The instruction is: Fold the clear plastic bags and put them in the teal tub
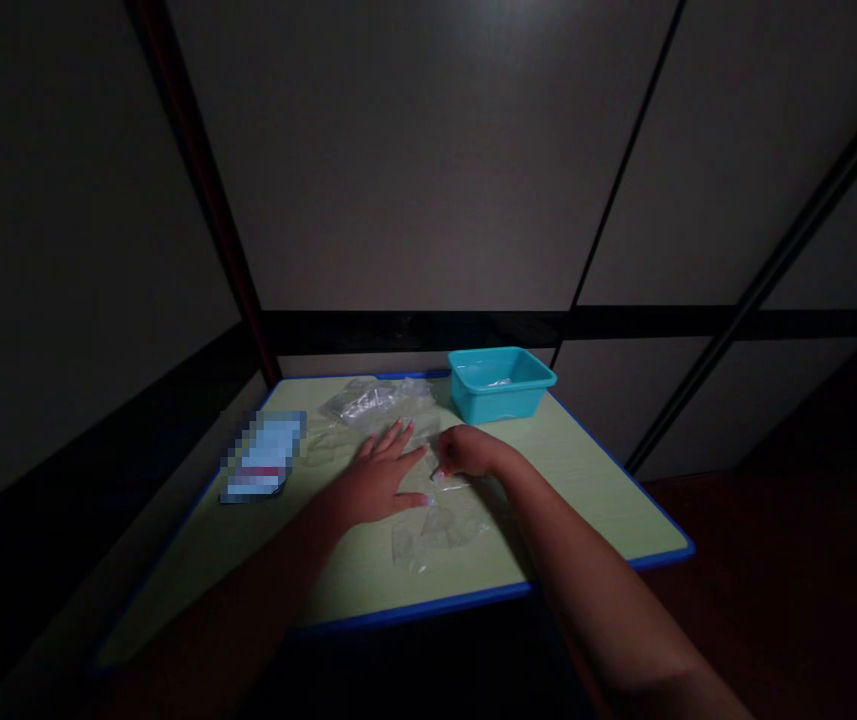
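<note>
My left hand [383, 480] lies flat with its fingers spread, pressing on a sheet of clear plastic on the table. Just to its right, my right hand [464, 452] is closed, its fingertips down at the plastic near my left thumb and forefinger. What it pinches is too small to make out. Thin clear plastic pieces [443, 530] lie on the table in front of both hands. Behind my left hand rests a crumpled heap of clear plastic [379, 402].
A turquoise basket [499, 405] with something clear inside stands at the back right of the pale green table [593, 500], which has a blue edge. At the left lies a flat, pixelated item [267, 455]. Panelled walls rise behind and at the left.
</note>
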The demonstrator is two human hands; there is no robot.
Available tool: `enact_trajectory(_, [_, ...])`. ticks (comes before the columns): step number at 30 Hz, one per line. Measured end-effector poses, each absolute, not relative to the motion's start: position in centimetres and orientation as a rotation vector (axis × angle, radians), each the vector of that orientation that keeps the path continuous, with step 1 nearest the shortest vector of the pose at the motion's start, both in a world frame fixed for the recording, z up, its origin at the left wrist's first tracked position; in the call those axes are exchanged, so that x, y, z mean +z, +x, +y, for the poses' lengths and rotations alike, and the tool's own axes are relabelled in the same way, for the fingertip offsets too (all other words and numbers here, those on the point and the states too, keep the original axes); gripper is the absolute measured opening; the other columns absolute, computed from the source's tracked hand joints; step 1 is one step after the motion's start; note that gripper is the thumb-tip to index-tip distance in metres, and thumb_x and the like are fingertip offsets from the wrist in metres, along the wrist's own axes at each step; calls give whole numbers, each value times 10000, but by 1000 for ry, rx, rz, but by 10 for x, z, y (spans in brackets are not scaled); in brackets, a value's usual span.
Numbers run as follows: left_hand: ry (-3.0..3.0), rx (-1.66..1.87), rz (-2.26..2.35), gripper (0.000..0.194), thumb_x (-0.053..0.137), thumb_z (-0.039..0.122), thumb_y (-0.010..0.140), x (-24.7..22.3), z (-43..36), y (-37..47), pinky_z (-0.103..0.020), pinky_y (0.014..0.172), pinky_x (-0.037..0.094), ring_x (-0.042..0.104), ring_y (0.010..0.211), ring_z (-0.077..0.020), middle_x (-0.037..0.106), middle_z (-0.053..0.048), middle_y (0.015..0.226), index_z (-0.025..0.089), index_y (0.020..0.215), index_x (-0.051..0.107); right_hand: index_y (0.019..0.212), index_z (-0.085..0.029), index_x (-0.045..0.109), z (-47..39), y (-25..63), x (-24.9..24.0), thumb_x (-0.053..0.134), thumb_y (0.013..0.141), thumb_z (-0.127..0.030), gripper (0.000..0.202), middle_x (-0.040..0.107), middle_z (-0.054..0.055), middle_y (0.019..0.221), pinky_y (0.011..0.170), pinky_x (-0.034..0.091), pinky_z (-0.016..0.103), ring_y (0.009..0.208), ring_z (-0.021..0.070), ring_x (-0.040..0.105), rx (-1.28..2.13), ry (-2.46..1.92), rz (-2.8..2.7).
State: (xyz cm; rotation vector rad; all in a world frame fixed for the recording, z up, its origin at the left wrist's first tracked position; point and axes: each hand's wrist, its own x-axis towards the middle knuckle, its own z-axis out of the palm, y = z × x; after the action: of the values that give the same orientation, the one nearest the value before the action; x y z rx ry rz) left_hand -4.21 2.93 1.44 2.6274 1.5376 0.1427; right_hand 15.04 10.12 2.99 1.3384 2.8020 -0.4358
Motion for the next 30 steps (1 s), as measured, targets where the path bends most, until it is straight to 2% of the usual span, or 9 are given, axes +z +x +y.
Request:
enact_trajectory(4, [2571,95,1566,777,530,624,763,16,29,-43,-536,1072,103,-35,1389,-289,24,-108,1518,275,1416,296,736,-125,643,102,156,31,718,685,-306,202,613,4,643,511,290,208,564,95,444,-611,1374,2859])
enact_trajectory(10, [2537,51,1560,821,542,649,737,18,29,-45,-524,1075,103,-29,1391,-281,36,-118,1519,283,1422,276,717,-124,591,108,166,34,583,697,-96,36,607,3,615,528,352,194,545,95,499,-1058,1449,2855])
enact_trajectory(13, [2532,55,1537,824,588,649,698,20,28,-46,-550,1065,95,-25,1387,-311,41,-106,1522,315,1401,318,735,-124,589,112,171,34,552,713,-125,43,604,4,621,529,368,199,550,102,507,-1171,1486,2900])
enact_trajectory(16, [2534,51,1497,890,642,662,629,21,26,-46,-600,1043,61,-27,1380,-347,46,-115,1521,335,1394,325,731,-119,596,113,172,35,560,738,-198,88,593,3,626,545,373,203,565,102,489,-1147,1481,2991])
enact_trajectory(18, [2529,48,1482,961,679,669,570,20,26,-47,-627,1028,35,-25,1377,-364,59,-127,1518,339,1396,316,735,-116,606,112,170,36,546,750,-185,93,595,6,635,561,372,203,580,103,488,-1090,1465,3025])
enact_trajectory(21, [2527,46,1489,1043,708,672,514,17,27,-48,-638,1021,8,-18,1376,-372,63,-141,1516,325,1407,296,753,-120,627,110,164,35,532,758,-141,98,618,20,681,587,359,205,621,112,505,-807,1517,3102])
enact_trajectory(24, [2537,13,1494,1101,697,685,504,15,28,-49,-635,1023,-3,-21,1377,-368,41,-151,1515,295,1430,245,781,-132,644,108,157,31,518,787,-143,127,631,32,715,599,348,209,648,121,523,-533,1528,3182])
enact_trajectory(27, [2542,-11,1506,1140,681,685,520,15,28,-49,-635,1025,-2,-12,1375,-380,42,-169,1512,221,1446,208,809,-136,655,109,154,27,522,804,-162,136,635,39,761,632,360,208,699,129,543,-495,1433,3269])
enact_trajectory(30, [2550,35,1497,1095,665,680,561,17,27,-48,-627,1033,17,46,1374,-386,104,-195,1505,158,1431,254,841,-136,661,109,152,24,516,826,-187,154,633,43,800,682,374,215,758,138,550,-499,1392,3324])
